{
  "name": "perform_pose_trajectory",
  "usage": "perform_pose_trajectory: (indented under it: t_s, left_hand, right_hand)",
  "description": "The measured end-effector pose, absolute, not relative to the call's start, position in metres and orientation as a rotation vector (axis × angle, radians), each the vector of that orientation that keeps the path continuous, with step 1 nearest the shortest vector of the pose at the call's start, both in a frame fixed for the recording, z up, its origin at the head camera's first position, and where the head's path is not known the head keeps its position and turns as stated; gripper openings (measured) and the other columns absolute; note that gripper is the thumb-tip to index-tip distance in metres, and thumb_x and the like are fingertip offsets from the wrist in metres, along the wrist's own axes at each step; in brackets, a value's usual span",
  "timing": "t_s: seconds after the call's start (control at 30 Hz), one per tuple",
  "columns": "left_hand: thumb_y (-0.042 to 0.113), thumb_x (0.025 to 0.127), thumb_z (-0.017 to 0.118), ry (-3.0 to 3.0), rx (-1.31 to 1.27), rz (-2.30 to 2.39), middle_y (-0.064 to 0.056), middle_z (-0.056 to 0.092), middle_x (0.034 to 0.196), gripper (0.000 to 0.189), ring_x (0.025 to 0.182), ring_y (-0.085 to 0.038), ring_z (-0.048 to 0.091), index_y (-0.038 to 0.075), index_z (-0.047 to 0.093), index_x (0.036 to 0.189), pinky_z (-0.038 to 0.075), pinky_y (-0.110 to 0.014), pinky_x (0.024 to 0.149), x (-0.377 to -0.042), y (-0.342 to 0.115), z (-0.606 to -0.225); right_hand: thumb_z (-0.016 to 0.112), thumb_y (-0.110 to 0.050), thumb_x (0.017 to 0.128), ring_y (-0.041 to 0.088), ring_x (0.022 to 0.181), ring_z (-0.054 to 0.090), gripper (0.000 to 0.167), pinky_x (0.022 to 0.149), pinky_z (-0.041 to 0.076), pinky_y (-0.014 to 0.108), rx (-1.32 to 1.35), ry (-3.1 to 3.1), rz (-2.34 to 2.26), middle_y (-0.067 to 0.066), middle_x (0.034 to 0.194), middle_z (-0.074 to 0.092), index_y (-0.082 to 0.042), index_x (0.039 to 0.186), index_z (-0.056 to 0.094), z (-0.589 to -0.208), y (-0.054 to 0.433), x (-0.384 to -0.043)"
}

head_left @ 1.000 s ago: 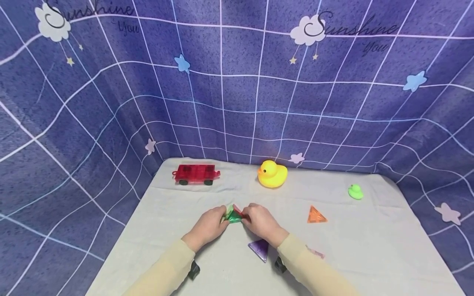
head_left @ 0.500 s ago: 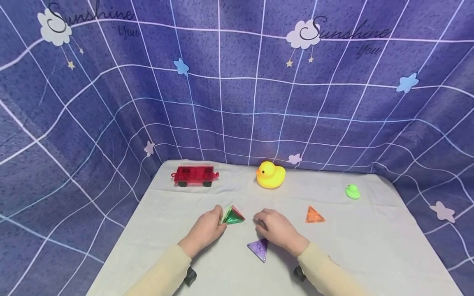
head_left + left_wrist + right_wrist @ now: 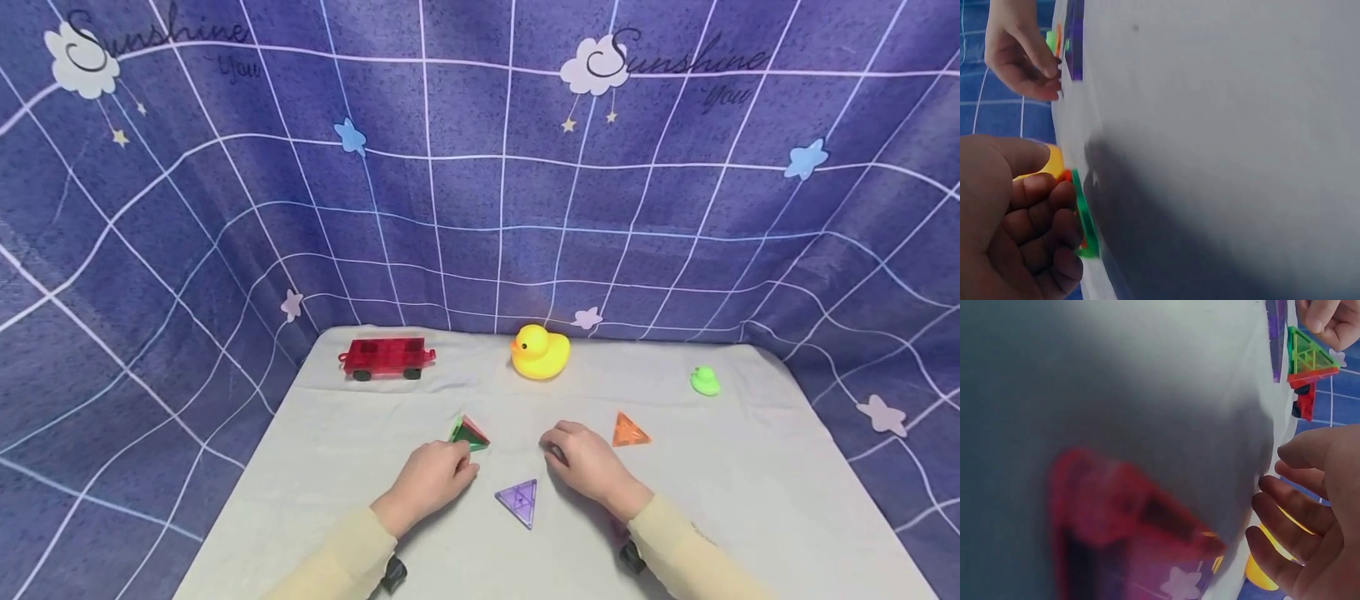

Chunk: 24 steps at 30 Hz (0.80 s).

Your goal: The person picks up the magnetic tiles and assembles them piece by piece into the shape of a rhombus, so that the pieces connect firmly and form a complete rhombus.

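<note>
A small pyramid of green and red triangular magnetic tiles (image 3: 471, 435) stands on the cloth, its green face toward me. Just in front of it is my left hand (image 3: 429, 482), fingers loosely curled and holding nothing; its knuckles overlap the pyramid's lower left in the head view. My right hand (image 3: 591, 467) rests low over the cloth between the pyramid and an orange triangle tile (image 3: 630, 432), fingers relaxed and bent with nothing between them. Between the hands lies a purple triangle tile (image 3: 520, 502). The right wrist view shows a blurred pinkish-red tile (image 3: 1100, 506) close beneath that wrist.
Along the back stand a red toy wagon base (image 3: 387, 358) with black wheels and a yellow rubber duck (image 3: 542, 353). A small green duck (image 3: 705, 381) sits at the back right. A blue grid-patterned curtain (image 3: 480, 192) closes off the back and sides of the cloth-covered table (image 3: 322, 467).
My right hand has let go of the pyramid and moved right, toward the orange tile. My left hand has released it too and drawn back toward me. The pyramid stays standing.
</note>
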<state>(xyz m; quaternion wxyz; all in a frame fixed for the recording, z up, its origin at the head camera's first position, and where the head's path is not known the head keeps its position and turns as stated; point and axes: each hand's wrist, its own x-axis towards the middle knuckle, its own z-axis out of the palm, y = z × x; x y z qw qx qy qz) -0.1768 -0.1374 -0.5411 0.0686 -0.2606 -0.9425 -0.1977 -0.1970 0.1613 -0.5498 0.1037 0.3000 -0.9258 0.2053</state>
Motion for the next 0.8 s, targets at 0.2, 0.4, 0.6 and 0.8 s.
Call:
perform_pose_trajectory:
  t_s: [0.2,0.4,0.6,0.8]
  left_hand:
    - [0.029,0.095,0.077,-2.913,-0.962,-0.663,0.015,0.045,0.065,0.030,0.058,-0.004,0.042,0.024,0.053,0.076,0.038,-0.028,0.056,-0.174,-0.121,-0.540]
    - [0.033,0.093,0.078,-2.890,-1.131,-0.617,0.012,0.054,0.080,0.019,0.070,-0.004,0.048,0.019,0.065,0.090,0.044,-0.027,0.064,-0.165,-0.107,-0.538]
    - [0.034,0.092,0.080,-2.894,-1.181,-0.579,0.011,0.063,0.092,0.021,0.077,-0.001,0.053,0.018,0.071,0.101,0.049,-0.025,0.073,-0.161,-0.099,-0.537]
    - [0.033,0.090,0.082,-2.918,-1.191,-0.557,0.012,0.062,0.093,0.021,0.078,0.000,0.053,0.019,0.071,0.102,0.048,-0.023,0.073,-0.163,-0.094,-0.540]
  right_hand:
    - [0.078,-0.009,0.089,0.021,0.094,0.067,0.015,0.084,0.055,0.042,0.847,-2.701,0.590,0.000,0.097,0.069,-0.010,0.103,0.075,-0.551,0.175,-0.196]
    - [0.080,-0.007,0.087,0.028,0.100,0.065,0.018,0.089,0.053,0.046,0.803,-2.650,0.588,0.006,0.103,0.069,-0.006,0.105,0.076,-0.549,0.195,-0.199]
    - [0.082,-0.006,0.084,0.036,0.109,0.062,0.029,0.097,0.049,0.052,0.726,-2.613,0.536,0.016,0.113,0.067,0.001,0.111,0.074,-0.551,0.219,-0.203]
    - [0.082,-0.007,0.083,0.041,0.113,0.060,0.034,0.098,0.046,0.058,0.671,-2.593,0.567,0.021,0.118,0.066,0.002,0.114,0.073,-0.556,0.239,-0.203]
